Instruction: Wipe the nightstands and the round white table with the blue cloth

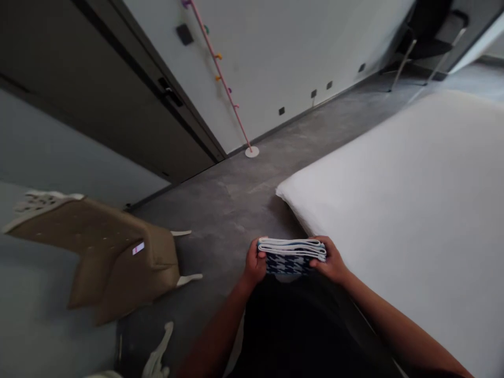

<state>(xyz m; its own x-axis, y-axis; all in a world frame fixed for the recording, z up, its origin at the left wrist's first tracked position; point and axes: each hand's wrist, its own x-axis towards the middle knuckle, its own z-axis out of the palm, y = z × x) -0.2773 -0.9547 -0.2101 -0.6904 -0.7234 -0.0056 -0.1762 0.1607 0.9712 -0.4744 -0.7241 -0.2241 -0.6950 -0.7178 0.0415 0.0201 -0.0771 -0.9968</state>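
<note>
A folded cloth (289, 262) with a navy and pale houndstooth pattern is held level in front of my body, its layered white edges facing up and away. My left hand (255, 262) grips its left end, thumb on the near side. Around the right end my right hand (328, 261) is closed, with the thumb pressed on the patterned face. Whether it is a towel or a small blanket I cannot tell. Just beyond the cloth and to the right lies the corner of a white-covered mattress (394, 210).
A brown armchair (129, 262) with white legs stands at left, a phone (138, 248) on its seat. By the dark door (118, 89) rises a pink coat stand (224, 76) on a white base. A black chair (425, 44) is at the far right. Grey floor (224, 210) runs between.
</note>
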